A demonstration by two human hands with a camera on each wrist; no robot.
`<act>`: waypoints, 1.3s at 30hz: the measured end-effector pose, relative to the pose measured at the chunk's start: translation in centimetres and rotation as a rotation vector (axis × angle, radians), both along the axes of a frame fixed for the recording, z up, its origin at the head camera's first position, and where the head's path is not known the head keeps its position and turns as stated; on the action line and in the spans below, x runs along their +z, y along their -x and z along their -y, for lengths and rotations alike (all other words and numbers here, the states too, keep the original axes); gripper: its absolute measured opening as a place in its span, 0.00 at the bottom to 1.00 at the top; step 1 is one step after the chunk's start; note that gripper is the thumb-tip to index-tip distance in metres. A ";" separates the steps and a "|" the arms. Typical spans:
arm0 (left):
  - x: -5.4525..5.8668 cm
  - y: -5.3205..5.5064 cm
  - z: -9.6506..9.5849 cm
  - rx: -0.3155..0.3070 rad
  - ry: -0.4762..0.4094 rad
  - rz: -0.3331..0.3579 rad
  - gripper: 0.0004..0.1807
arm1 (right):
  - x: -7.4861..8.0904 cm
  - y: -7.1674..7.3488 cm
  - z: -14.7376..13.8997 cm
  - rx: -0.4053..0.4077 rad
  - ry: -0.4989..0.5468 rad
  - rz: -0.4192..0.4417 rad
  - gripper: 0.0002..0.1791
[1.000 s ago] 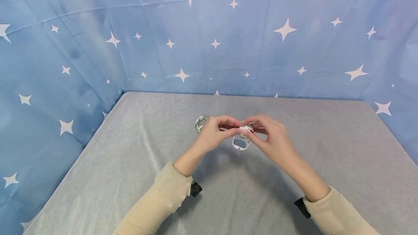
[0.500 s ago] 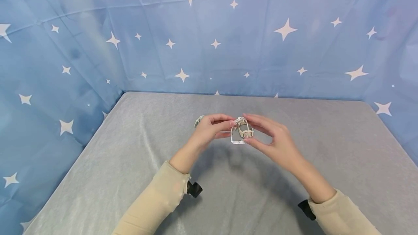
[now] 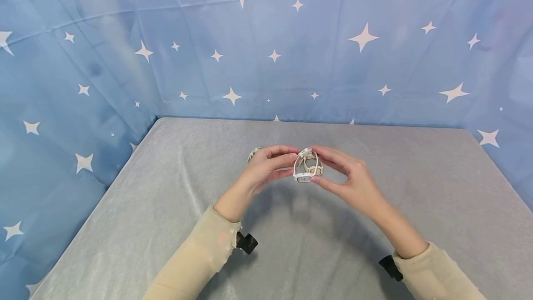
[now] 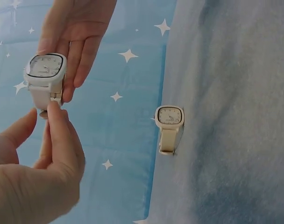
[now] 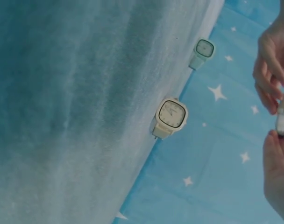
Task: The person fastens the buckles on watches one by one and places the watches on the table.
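A white wristwatch [image 3: 304, 178] is held up between both hands, its strap bent into a loop and its square dial showing in the left wrist view. My left hand [image 3: 264, 170] pinches the strap near its lower end with thumb and fingers. From the other side my right hand [image 3: 351, 175] grips the same watch, thumb at the case and fingers beside the strap. Behind it on the table lies a cream wristwatch [image 5: 172, 114], partly covered by the white one in the head view. A pale green wristwatch [image 5: 205, 49] lies further left, mostly hidden behind my left hand.
A grey cloth [image 3: 200, 244] covers the table. Blue curtain [image 3: 266, 50] with white stars hangs along the back and left edges. Black straps [image 3: 247, 243] sit at the wrists, below beige sleeves [image 3: 195, 258].
The white watch has tipped so its looped strap opens toward the head view. My hands have parted slightly, the right one shifting to the case; the green watch is now more covered.
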State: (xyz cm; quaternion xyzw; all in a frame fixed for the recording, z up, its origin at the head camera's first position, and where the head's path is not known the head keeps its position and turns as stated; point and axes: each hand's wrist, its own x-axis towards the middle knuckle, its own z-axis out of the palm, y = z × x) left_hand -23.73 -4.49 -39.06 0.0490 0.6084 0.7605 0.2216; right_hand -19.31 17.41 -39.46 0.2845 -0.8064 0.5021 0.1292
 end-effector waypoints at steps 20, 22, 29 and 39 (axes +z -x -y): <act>0.1 0.0 0.4 -0.020 0.183 -0.323 0.22 | 0.2 1.4 0.3 -0.050 0.086 0.241 0.27; 0.0 0.3 0.4 -0.002 0.201 -0.329 0.21 | 0.3 1.7 0.5 -0.042 0.079 0.260 0.26; 0.1 1.4 0.7 0.043 0.274 -0.377 0.21 | 0.2 3.5 1.0 -0.042 0.061 0.219 0.27; -0.9 3.6 1.7 0.000 0.430 -0.460 0.19 | -0.6 6.7 1.3 0.020 -0.068 0.281 0.26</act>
